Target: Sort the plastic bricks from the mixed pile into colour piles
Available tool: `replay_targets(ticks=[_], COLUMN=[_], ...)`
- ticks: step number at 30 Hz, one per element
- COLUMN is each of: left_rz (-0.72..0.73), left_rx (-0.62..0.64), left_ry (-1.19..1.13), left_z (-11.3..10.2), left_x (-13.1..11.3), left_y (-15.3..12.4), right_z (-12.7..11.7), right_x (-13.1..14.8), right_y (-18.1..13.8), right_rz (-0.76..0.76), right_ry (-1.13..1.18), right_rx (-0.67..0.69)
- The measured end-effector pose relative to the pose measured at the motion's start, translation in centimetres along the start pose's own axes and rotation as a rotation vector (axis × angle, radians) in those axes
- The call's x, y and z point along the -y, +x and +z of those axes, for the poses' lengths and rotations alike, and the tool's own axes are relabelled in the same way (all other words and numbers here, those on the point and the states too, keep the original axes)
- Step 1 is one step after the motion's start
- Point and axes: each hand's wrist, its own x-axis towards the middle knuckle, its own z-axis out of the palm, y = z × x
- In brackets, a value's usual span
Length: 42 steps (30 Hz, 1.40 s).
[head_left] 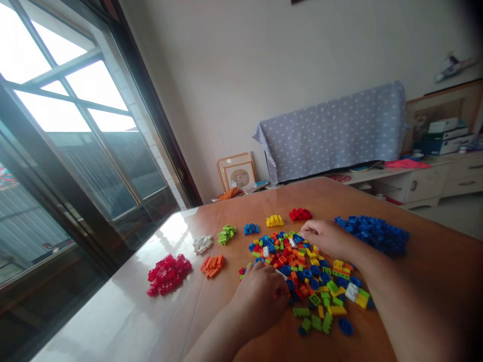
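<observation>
A loose heap of mixed toy building bricks (298,261) in red, blue, green, yellow, orange and white lies on the table before me, with dark blue wheel-like pieces among them. My left hand (260,291) rests over the heap's near left edge, its fingers curled down; whatever they hold is hidden beneath. At the far right edge of the heap, my right hand (326,239) reaches in with bent fingers closed together, and I cannot make out what is in them. Just past it are a pile of blue bricks (373,234) and a small group of red bricks (300,214).
Sorted groups stand around the heap: yellow (275,220), blue (251,229), green (227,234), white (203,244), orange (212,266) and pinkish-red bricks (168,274). The wooden table (211,317) ends before a cabinet (430,186) and a cloth-covered object (332,136).
</observation>
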Motion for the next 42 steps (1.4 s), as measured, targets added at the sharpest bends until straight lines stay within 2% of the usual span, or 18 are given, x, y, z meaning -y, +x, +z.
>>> replay_targets(ticks=[6, 13, 16, 20, 23, 26, 29, 33, 35, 38, 42], left_rz=[0.132, 0.148, 0.115, 0.016, -0.031, -0.060, -0.140, -0.374, -0.434, -0.492, -0.499], left_rx=[0.085, 0.098, 0.078, -0.008, -0.095, -0.195, -0.282, -0.331, -0.341, -0.344, -0.335], left_ry=[0.021, 0.089, 0.082, 0.027, -0.013, -0.020, 0.034, 0.214, 0.249, 0.284, 0.321], left_z=[0.9, 1.7, 0.6, -2.3, -4.5, -5.8, -6.3, -6.4, -6.4, -6.3, -6.2], left_x=[-0.5, -0.4, -0.6, -1.1, -0.3, 2.8, 7.9, 14.9, 17.5, 20.1, 21.9], left_y=[0.0, 0.1, -0.1, -0.9, -1.8, -2.1, -1.2, 1.1, 2.2, 3.6, 4.8], right_z=[-0.3, 0.3, 0.2, 0.1, 0.4, 0.8, 1.2, 1.4, 1.4, 1.4, 1.4], right_x=[0.2, -0.3, -0.3, -0.2, -0.5, -1.1, -1.9, -2.4, -2.4, -2.4, -2.5], right_y=[-0.2, 0.0, 0.0, -0.1, 0.0, 0.2, 0.5, 0.7, 0.8, 0.8, 0.9], right_rz=[0.014, 0.019, 0.008, 0.021, 0.016, 0.009, 0.007, 0.017, 0.030, 0.026, 0.002], right_ry=[0.022, 0.044, 0.055, 0.015, -0.007, -0.001, 0.028, 0.038, 0.035, 0.016, -0.016], right_rx=[0.049, 0.068, 0.085, 0.101, 0.105, 0.102, 0.105, 0.115, 0.117, 0.126, 0.122])
